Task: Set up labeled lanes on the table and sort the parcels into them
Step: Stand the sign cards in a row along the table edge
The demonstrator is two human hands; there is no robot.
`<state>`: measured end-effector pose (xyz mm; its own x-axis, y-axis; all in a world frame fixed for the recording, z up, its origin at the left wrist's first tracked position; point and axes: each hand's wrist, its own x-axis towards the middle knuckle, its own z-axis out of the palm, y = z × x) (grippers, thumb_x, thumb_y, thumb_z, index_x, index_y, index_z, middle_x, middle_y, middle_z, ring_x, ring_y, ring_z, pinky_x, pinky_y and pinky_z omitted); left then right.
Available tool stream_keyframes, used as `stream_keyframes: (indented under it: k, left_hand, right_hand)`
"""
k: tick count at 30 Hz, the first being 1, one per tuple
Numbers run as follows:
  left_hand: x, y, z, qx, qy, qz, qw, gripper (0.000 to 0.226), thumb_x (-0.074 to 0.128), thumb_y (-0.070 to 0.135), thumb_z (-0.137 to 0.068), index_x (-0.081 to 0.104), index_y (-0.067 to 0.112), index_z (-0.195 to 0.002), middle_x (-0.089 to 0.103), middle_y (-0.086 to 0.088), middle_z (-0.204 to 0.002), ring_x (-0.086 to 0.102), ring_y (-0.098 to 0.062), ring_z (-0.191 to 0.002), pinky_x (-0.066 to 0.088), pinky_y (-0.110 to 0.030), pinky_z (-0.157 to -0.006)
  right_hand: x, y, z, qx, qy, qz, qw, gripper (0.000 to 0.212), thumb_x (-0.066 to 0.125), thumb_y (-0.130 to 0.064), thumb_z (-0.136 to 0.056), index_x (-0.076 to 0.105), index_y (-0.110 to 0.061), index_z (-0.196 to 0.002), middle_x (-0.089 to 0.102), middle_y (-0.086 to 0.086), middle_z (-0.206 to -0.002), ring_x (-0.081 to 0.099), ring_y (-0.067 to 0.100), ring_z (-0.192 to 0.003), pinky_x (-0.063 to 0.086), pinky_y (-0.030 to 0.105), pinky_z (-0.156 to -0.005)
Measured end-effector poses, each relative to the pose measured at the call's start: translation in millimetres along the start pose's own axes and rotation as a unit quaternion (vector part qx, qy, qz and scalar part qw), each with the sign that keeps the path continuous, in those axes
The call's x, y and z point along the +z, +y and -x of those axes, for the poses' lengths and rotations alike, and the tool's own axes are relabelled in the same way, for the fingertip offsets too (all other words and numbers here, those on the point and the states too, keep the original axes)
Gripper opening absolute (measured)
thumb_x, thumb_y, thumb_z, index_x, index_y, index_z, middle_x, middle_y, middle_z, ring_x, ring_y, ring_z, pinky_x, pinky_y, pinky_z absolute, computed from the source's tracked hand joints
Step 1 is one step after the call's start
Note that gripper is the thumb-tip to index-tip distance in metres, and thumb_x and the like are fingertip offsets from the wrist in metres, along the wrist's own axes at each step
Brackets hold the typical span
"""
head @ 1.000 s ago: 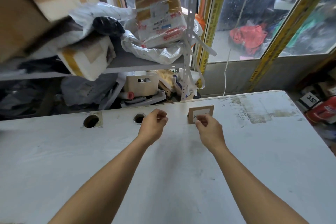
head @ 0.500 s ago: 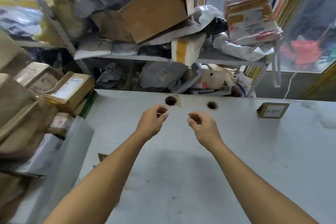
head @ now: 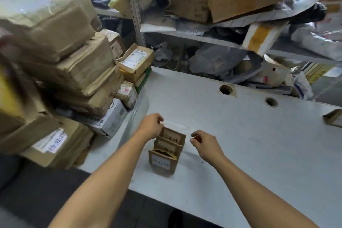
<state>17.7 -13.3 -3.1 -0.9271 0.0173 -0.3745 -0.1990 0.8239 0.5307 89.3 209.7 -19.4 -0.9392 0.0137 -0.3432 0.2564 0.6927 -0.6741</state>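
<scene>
Left hand (head: 150, 126) hides rear label card's (head: 173, 136) corner; print blurred.

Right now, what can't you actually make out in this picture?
- Writing on the three cardboard lane labels: head view, blurred, too small.
- Whether the left hand grips the rear label: its fingers are behind the card.
- Fourth label: cut off by the right edge.
- Parcel stack: motion-blurred, cut off at left.

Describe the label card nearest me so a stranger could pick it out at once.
Start at the white table; near its front-left edge, between the two hands, three cardboard label cards stand in a row. Take the front card, closest to the table's edge. Unlike the two behind, its white label shows whole, with nothing overlapping it.
</scene>
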Motion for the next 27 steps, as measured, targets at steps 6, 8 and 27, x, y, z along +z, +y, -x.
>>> stream_keyframes:
  k: [6,8,27]
  left_hand:
    - [13.5,-11.9,-4.0,-0.015,-0.002,0.02,1.0,0.01,0.065,0.019,-0.093,0.064,0.023,-0.103,0.068,-0.001,-0.109,0.06,-0.016,-0.094,0.05,-0.029,-0.083]
    - [15.3,-10.6,-6.1,-0.011,0.005,0.035,0.999,0.011,0.065,0.017,-0.093,0.062,0.025,-0.1,0.067,0.001,-0.106,0.06,-0.015,-0.092,0.049,-0.026,-0.079]
    - [110.2,251.2,-38.4,0.042,-0.024,0.352,0.935,0.016,0.071,0.015,-0.09,0.07,0.012,-0.105,0.072,0.001,-0.1,0.066,-0.012,-0.093,0.051,-0.022,-0.078]
  right_hand:
    - [22.7,-9.9,-8.0,0.015,-0.007,0.032,0.999,0.012,0.058,-0.028,-0.099,0.067,-0.021,-0.102,0.068,-0.004,-0.098,0.06,0.012,-0.085,0.046,0.023,-0.072]
    - [25.3,-10.5,-11.2,0.026,0.012,0.012,1.0,0.007,0.058,-0.026,-0.099,0.063,-0.024,-0.094,0.066,-0.005,-0.091,0.06,0.011,-0.082,0.041,0.019,-0.063]
    - [-218.8,116.1,-42.2,0.059,0.253,-0.299,0.918,0.018,0.063,-0.013,-0.094,0.06,-0.028,-0.085,0.069,-0.001,-0.093,0.066,0.02,-0.092,0.055,0.036,-0.084]
